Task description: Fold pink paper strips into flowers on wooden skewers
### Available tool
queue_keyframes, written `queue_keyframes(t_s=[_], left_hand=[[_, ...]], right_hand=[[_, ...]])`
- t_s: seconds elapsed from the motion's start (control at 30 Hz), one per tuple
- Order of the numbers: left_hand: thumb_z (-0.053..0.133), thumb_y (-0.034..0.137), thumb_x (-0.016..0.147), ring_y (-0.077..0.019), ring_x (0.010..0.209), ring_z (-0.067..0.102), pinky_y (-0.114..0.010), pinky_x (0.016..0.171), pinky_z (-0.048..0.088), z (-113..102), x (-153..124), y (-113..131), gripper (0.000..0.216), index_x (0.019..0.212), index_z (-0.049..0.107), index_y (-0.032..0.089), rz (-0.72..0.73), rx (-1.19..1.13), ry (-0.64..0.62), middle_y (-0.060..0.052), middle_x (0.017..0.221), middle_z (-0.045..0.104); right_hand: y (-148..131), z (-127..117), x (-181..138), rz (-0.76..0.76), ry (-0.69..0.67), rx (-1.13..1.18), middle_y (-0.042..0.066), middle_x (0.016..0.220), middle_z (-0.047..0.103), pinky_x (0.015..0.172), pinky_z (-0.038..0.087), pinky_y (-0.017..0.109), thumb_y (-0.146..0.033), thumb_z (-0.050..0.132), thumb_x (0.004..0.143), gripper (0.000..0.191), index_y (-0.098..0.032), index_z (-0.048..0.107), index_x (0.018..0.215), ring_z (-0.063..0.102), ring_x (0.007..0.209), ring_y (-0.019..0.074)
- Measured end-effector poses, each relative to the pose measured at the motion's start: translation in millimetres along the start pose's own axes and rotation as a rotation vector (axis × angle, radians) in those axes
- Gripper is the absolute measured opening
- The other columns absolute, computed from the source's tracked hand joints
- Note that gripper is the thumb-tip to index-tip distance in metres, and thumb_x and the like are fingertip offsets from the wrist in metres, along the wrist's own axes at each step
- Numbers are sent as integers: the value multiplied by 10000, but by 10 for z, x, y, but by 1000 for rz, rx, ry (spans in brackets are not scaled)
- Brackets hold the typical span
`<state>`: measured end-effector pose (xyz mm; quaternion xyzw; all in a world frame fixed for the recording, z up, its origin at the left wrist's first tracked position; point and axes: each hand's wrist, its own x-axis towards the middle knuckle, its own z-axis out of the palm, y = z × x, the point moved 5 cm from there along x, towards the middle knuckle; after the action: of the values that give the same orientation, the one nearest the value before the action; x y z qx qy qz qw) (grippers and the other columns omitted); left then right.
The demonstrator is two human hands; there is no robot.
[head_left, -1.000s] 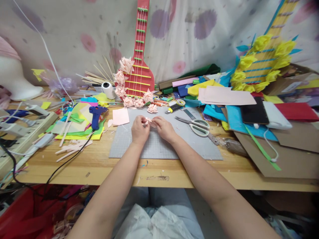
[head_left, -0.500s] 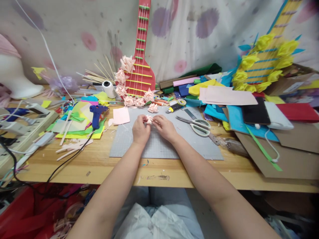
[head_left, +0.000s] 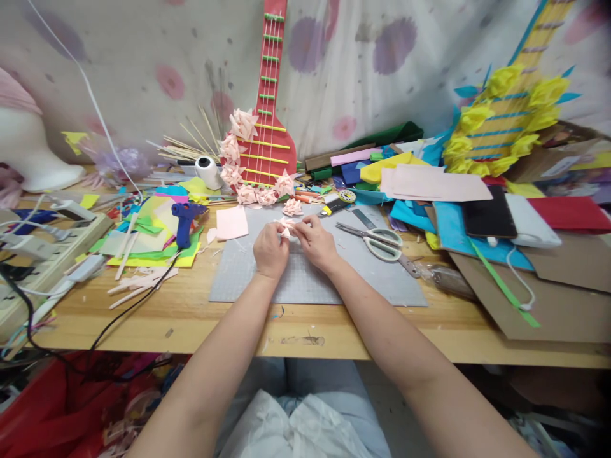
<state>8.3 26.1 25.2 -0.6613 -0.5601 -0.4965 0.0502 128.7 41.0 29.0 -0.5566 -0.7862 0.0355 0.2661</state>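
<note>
Between my fingers, over the grey cutting mat [head_left: 248, 280], is a small pale pink paper flower [head_left: 286, 227]. My left hand [head_left: 270, 251] pinches it from the left side. From the right, my right hand [head_left: 315, 242] closes its fingertips on the same flower. Fingers hide part of its petals. Just beyond my hands lies another pink paper flower [head_left: 292, 207]. A red paper guitar [head_left: 272, 152] leans upright at the back, with several pink flowers along its lower left edge. Left of my hands is a square of pink paper [head_left: 232, 222].
Scissors [head_left: 377, 240] and a yellow-black utility knife [head_left: 337, 202] lie right of my hands. A blue glue gun [head_left: 185, 222] stands on coloured scraps at left, its black cord running off the table. A phone [head_left: 489, 213], paper sheets and cardboard [head_left: 539, 312] crowd the right.
My fingers have shifted slightly around the pink flower, and more of its petals show above them. My right hand's fingers are raised a little. Other things stay in place.
</note>
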Motion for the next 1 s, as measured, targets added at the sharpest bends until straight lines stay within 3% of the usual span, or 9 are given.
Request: queue_keyframes(t_s=[0.17,0.43,0.73,1.0], left_hand=[[496,190,736,-150,729,555,-261,666,409,9,1,-44,69,759,430,194,-68,-104,-20,-26,751,555],[540,196,712,-97,714,576,-228,669,466,163,-10,-229,135,791,431,196,-286,-649,-102,8,763,554],[557,236,700,-106,710,533,-204,595,430,148,-17,-213,71,737,529,183,-280,-426,-96,-7,744,558],[549,256,714,-118,706,554,-236,659,450,172,-31,-231,78,746,571,188,-297,-478,-108,-10,743,597]], right_hand=[[4,-12,7,14,-15,25,42,1018,475,573,340,222,-403,280,878,354,-257,579,998,505,785,132],[30,21,7,34,-45,74,32,952,491,600,350,233,-361,295,878,328,-238,598,910,510,788,135],[-7,51,-2,35,-56,14,35,991,495,595,349,230,-398,277,880,356,-258,584,995,519,800,135],[-23,26,-13,64,0,-26,34,958,511,585,339,220,-469,265,869,418,-258,613,961,520,793,125]])
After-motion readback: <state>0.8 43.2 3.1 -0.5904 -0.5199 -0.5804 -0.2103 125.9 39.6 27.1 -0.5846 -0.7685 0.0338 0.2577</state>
